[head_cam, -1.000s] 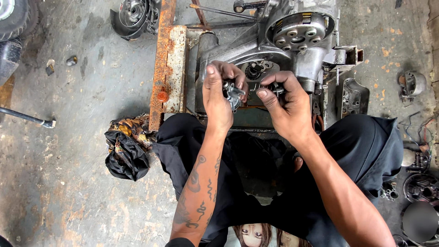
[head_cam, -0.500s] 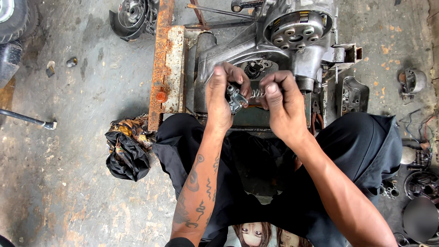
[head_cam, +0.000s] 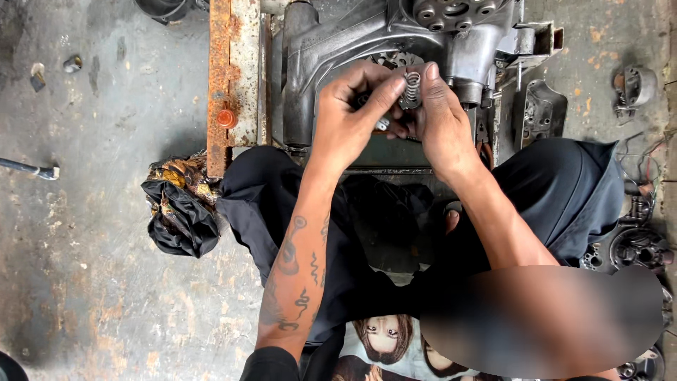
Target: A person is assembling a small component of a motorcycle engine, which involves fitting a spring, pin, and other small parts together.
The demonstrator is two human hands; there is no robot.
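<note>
Two hands on one small coil spring: left hand and right hand pinch it and a small metal part between fingertips, above the grey engine casing. Spring not seated yet. Rusty beam left; crumpled rag on floor.

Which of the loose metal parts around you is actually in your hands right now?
The small coiled metal spring, pinched between both hands before the grey engine casing. The round parts on the concrete at right lie untouched.
</note>
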